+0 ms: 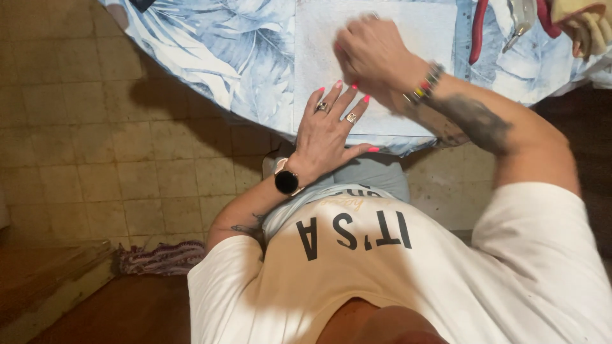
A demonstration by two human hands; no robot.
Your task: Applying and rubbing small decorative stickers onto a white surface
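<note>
- Worktop (210,57): covered by a blue-and-white leaf-print cloth, edge hanging over a tiled floor (95,159).
- White cutting board (414,32): flat on the worktop near its front edge, under both hands.
- Left hand (328,130): flat on the board's near edge, grip spread, holding nothing.
- Right hand (373,54): on the board's middle, fingers curled under; cannot tell whether the grip pinches anything.
- Red-handled pliers (479,28): right of the board.

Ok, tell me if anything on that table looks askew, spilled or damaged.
Nothing stands out. The pale rectangular board lies flat and square on the blue leaf-print tablecloth, left hand flat on its near edge, right hand pressed on its middle. Red-handled pliers lie beside it; no spill shows.
</note>
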